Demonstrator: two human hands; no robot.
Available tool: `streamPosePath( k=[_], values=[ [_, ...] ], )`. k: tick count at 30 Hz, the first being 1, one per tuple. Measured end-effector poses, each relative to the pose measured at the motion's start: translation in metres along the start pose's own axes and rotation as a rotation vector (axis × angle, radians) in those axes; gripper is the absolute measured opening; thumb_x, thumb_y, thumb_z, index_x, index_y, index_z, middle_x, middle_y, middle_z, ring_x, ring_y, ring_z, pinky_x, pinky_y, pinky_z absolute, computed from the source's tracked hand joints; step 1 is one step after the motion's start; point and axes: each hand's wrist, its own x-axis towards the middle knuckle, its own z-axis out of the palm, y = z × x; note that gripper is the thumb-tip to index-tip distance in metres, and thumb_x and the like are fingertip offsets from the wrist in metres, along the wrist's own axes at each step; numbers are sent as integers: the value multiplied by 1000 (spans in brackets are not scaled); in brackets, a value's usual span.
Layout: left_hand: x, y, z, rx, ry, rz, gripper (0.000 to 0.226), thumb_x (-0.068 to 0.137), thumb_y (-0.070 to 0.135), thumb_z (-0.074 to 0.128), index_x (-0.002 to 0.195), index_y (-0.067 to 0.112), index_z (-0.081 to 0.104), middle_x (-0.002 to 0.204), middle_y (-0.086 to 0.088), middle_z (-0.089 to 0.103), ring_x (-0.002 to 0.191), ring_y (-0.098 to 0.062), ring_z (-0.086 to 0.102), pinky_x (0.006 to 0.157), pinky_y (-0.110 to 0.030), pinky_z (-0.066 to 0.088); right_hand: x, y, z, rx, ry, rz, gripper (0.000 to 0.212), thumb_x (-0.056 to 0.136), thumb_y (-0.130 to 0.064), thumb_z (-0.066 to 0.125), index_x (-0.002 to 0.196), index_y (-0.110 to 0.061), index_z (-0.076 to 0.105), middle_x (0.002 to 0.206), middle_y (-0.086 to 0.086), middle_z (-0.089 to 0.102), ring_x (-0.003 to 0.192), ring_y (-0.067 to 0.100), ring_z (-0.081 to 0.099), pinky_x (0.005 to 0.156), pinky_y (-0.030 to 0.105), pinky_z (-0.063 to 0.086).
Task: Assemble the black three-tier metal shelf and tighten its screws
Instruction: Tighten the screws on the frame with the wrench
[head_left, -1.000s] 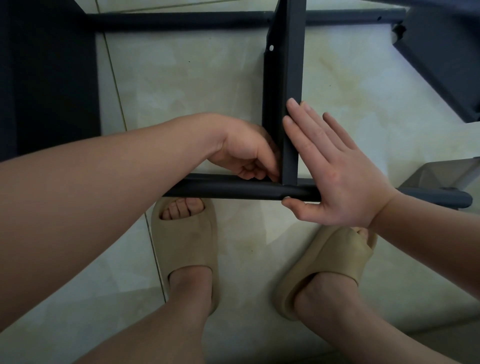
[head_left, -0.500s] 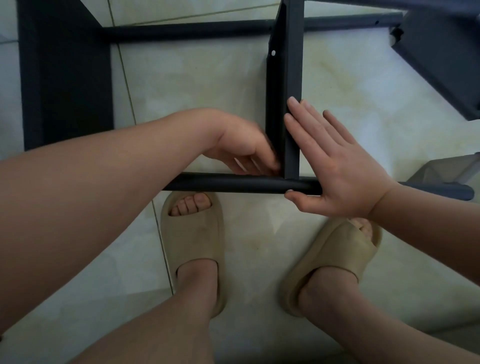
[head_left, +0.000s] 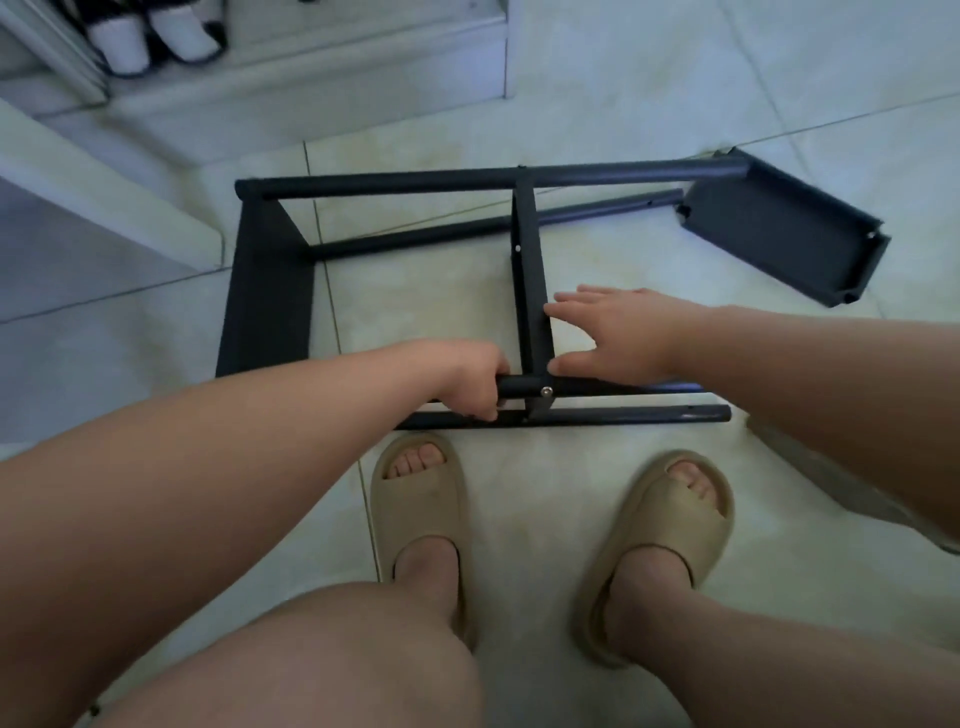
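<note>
Shelf tier (head_left: 527, 270) needs squaring before I tighten its screw (head_left: 545, 392): left grip (head_left: 467, 382) wraps the near tube (head_left: 521, 387), right grip (head_left: 618, 338) spread flat against the tier.

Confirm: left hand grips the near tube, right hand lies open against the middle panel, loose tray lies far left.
Wrong side: the head view shows the loose tray on the floor far right. The left hand and right hand are as stated.
</note>
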Motion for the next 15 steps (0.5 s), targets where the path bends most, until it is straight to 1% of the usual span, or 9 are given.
streamPosePath(
  k=[2,3,5,6,7,9,10,13,15],
  values=[
    [-13,8,-11,27,93,2,16,93,19,63,108,18,63,106,-5,66,97,-26,60,78,-32,45,-15,0,-16,173,-4,104,74,97,-63,47,160,-35,21,164,3,31,149,26,30,118,42,27],
    [-21,11,-18,35,135,4,15,93,19,62,109,18,63,106,-5,65,97,-26,60,77,-32,44,-24,0,-22,195,-12,126,71,98,-62,48,159,-37,23,161,4,37,146,28,35,116,42,30],
    [-35,17,-36,42,220,5,18,94,18,62,111,16,64,103,-4,63,94,-25,59,76,-31,42,-40,0,-32,159,-5,134,69,99,-61,47,159,-37,24,158,2,41,142,28,40,115,42,32],
    [-42,19,-45,44,263,2,18,93,18,63,111,16,65,102,-3,63,94,-25,58,76,-31,43,-48,1,-36,124,23,128,69,99,-61,46,159,-36,23,159,0,40,143,26,39,116,43,31],
    [-50,22,-54,44,301,-2,17,93,18,63,110,17,65,101,-3,63,94,-25,59,77,-32,45,-56,2,-41,87,60,123,70,99,-62,44,159,-36,20,162,-3,34,147,24,34,119,45,27],
    [-64,28,-68,40,369,-9,12,93,18,63,104,19,64,101,-5,64,94,-26,60,78,-33,47,-70,4,-49,28,141,120,73,99,-64,40,161,-36,12,169,-7,16,155,21,15,125,51,10],
    [-71,31,-73,38,407,-13,9,93,17,62,101,20,62,101,-6,64,94,-27,61,76,-32,47,-76,4,-54,9,175,125,73,99,-64,38,161,-37,9,170,-7,9,156,19,6,125,54,4],
    [-92,39,-79,27,532,-13,6,92,15,58,94,21,58,98,-6,61,90,-27,58,71,-30,41,-89,-2,-66,6,269,153,73,99,-68,33,160,-40,4,170,-7,-3,157,19,-9,124,57,-7],
    [-104,42,-80,14,606,-21,12,92,12,56,100,20,61,96,-5,58,87,-27,55,71,-30,39,-96,-11,-70,17,339,172,74,98,-69,31,160,-41,2,170,-8,-8,156,19,-14,122,57,-10]
  ],
)
